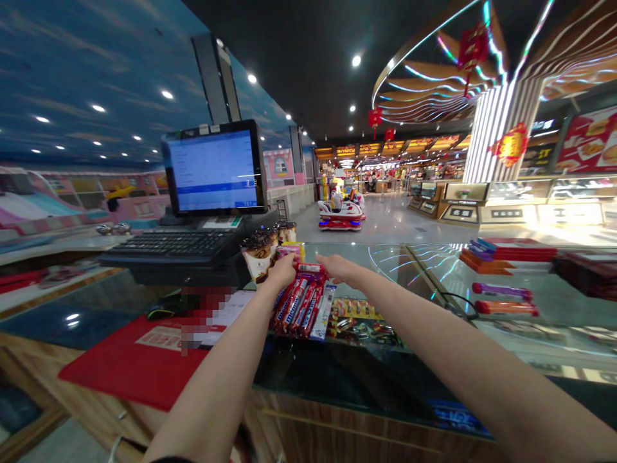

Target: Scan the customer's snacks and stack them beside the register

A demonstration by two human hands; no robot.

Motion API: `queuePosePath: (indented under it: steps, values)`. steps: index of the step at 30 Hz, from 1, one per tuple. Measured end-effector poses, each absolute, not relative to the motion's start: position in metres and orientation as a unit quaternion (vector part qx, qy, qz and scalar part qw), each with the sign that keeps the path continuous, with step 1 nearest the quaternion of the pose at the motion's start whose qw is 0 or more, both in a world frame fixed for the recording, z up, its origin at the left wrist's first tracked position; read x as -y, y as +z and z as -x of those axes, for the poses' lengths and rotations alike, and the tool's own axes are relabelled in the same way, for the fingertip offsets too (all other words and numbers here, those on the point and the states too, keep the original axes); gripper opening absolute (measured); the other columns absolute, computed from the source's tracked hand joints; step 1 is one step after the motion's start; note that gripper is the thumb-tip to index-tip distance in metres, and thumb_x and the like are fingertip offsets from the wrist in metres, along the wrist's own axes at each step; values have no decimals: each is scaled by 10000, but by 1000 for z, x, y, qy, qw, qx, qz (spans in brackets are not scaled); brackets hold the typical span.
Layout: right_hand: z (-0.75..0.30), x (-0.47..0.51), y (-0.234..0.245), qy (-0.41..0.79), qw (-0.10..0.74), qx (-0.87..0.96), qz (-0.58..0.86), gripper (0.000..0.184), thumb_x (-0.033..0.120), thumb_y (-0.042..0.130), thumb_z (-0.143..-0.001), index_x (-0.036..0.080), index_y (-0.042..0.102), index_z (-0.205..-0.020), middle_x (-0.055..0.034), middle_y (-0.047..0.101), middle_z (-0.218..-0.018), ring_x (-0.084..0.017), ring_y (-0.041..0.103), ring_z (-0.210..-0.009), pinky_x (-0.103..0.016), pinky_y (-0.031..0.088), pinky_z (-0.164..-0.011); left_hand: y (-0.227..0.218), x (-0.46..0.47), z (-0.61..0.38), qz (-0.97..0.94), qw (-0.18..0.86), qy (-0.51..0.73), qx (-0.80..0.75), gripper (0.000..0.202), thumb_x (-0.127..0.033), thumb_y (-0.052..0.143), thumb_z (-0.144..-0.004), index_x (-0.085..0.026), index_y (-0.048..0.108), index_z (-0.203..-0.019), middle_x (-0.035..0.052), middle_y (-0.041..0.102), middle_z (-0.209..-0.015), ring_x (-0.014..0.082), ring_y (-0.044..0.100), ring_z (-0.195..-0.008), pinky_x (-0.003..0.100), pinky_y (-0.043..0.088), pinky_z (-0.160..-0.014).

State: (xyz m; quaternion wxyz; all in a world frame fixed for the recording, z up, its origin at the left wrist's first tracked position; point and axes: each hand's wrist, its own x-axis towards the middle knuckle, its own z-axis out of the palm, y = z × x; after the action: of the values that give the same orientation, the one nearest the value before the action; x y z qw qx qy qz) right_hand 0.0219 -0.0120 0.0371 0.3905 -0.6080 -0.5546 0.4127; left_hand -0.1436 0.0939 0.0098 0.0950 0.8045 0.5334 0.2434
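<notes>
Both my arms reach out over a glass counter (385, 263). My left hand (283, 270) is closed at the far end of a row of red candy tubes (296, 307) lying on the glass. My right hand (337, 267) is closed beside it, gripping a red candy tube (311, 267) held crosswise above the row. A white-wrapped stick (322, 314) lies at the right of the row. Several cups with brown lids (263, 252) and a yellow-pink box (292, 248) stand just behind my hands.
A till screen (214, 168) and black keyboard (176, 244) stand at the left. A red mat (130, 363) lies near the counter's front. Snack packets (359, 318), candy tubes (504, 299) and flat boxes (511, 251) lie to the right. A mall hall with a kiddie ride (340, 209) lies beyond.
</notes>
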Motion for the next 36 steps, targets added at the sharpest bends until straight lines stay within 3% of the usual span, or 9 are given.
queuePosePath:
  steps: [7, 19, 26, 31, 36]
  values:
    - [-16, 17, 44, 401, 366, 559, 627, 371, 433, 381, -926, 154, 595, -808, -67, 576, -853, -185, 519, -825, -393, 457, -825, 8, -100, 146, -795, 88, 215, -560, 392, -114, 551, -768, -256, 635, -1123, 35, 720, -1087, 167, 642, -1011, 284, 459, -894]
    - [-15, 19, 43, 409, 367, 559, 621, 368, 415, 399, -934, 138, 639, -972, -108, 620, -1044, -208, 555, -920, -409, 469, -838, 4, -105, 148, -800, 86, 214, -553, 391, -98, 542, -776, -230, 626, -1134, 63, 708, -1114, 168, 649, -1023, 265, 464, -907]
    - [-24, 20, 47, 417, 376, 543, 624, 390, 406, 384, -959, 114, 632, -1030, -114, 636, -991, -193, 572, -855, -374, 478, -808, 13, -92, 145, -805, 54, 203, -555, 364, -113, 501, -803, -217, 623, -1130, 87, 696, -1133, 178, 639, -1063, 261, 455, -918]
    - [-44, 29, 56, 418, 398, 518, 630, 427, 419, 422, -954, 122, 547, -1235, -154, 608, -1129, -214, 589, -977, -359, 481, -825, 29, -71, 136, -810, 5, 193, -553, 397, -106, 462, -818, -221, 604, -1171, 112, 664, -1202, 235, 617, -1114, 333, 461, -930]
    - [-75, 47, 59, 409, 420, 499, 638, 393, 412, 436, -952, 142, 562, -1208, -163, 588, -1178, -216, 585, -1014, -355, 483, -842, 42, -46, 115, -816, -26, 183, -548, 437, -98, 423, -831, -222, 606, -1208, 111, 653, -1234, 273, 605, -1134, 399, 459, -942]
